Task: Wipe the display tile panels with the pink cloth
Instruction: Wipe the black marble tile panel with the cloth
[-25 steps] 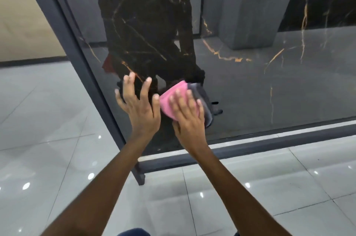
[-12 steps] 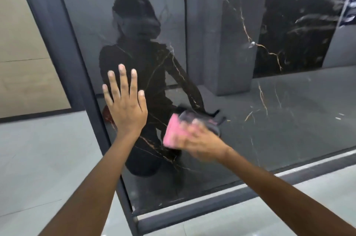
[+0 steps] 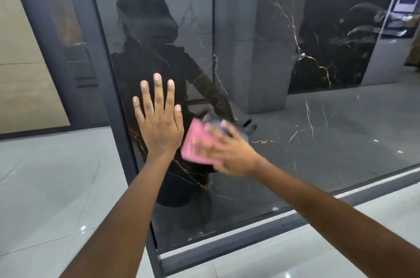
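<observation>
**Fingers flat on the cloth, wipe sweeping back left**

Fingers [image 3: 211,132] of our right hand [image 3: 227,152] lie spread over the pink cloth [image 3: 193,143], pressing it flat against the dark tile panel [image 3: 284,152]. They are blurred by motion, so we cannot tell whether any of them curls around the cloth's edge; it looks like a press, not a pinch. Our left hand [image 3: 159,123] is released and holds nothing, its straight fingers and palm laid on the same panel just beside the cloth, near the grey frame [image 3: 109,87] at the panel's left edge.

Compared with half a second ago, the cloth sits closer to our left hand, now nearly touching it, while that hand has kept its place on the glossy surface. A second ago both hands were lower, near the bottom rail [image 3: 250,234]. So we judge that the wipe has climbed from the foot of the panel and is working side to side across its lower-middle part.

For the task, this means only a small patch near the left edge is likely done. The upper area and the wide stretch to the right, with its gold veins, look unwiped as yet. Our left palm may leave marks that need a pass of their own.
</observation>
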`<state>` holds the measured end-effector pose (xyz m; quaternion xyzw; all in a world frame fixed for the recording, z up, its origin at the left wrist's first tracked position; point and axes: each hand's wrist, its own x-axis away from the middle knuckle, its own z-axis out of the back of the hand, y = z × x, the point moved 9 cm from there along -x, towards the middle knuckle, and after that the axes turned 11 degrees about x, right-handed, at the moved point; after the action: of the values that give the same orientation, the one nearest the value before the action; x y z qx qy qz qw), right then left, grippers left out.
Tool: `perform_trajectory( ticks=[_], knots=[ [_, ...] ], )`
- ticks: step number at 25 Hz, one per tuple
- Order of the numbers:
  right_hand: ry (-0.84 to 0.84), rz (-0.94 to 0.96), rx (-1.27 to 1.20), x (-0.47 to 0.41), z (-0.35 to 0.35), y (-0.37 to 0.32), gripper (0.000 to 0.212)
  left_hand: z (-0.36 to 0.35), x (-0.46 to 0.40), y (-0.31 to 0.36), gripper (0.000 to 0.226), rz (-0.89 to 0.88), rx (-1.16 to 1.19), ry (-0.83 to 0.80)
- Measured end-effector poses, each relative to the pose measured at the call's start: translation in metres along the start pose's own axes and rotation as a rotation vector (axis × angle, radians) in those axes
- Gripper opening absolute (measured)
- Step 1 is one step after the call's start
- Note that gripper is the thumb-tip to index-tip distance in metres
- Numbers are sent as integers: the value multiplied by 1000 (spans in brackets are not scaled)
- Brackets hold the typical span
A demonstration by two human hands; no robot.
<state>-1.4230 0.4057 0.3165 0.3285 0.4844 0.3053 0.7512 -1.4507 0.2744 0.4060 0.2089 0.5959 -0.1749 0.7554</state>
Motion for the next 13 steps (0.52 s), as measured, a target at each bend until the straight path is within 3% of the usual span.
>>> perform_trajectory(
  ticks=[1, 2, 3, 5, 7, 8, 9, 10, 13],
  knots=[
    [-108, 210, 51, 21, -13, -27, 77, -2, 1, 1, 54, -11, -12, -10],
    [-151, 304, 77, 34, -18, -24, 81, -4, 1, 3, 55, -22, -29, -29],
    [-131, 282, 99, 35, -16, -1, 82, -7, 0, 5, 57, -35, -46, -49],
    [-58, -58, 82, 19, 1, 82, 79, -9, 0, 4, 59, -54, -78, -76],
    [64, -613, -54, 19, 29, 175, 77, -7, 1, 2, 58, -30, -66, -75],
    [100, -834, -132, 25, 36, 193, 76, -4, 0, 4, 57, 11, -26, -60],
    [124, -913, -184, 24, 37, 186, 75, 4, -4, 9, 54, 74, 32, -24],
    [126, -825, -202, 16, 35, 160, 73, 13, -13, 16, 50, 140, 101, 30],
    [24, -74, -89, 6, 21, 46, 66, 24, -72, 59, 45, 165, 278, 94]
  ],
)
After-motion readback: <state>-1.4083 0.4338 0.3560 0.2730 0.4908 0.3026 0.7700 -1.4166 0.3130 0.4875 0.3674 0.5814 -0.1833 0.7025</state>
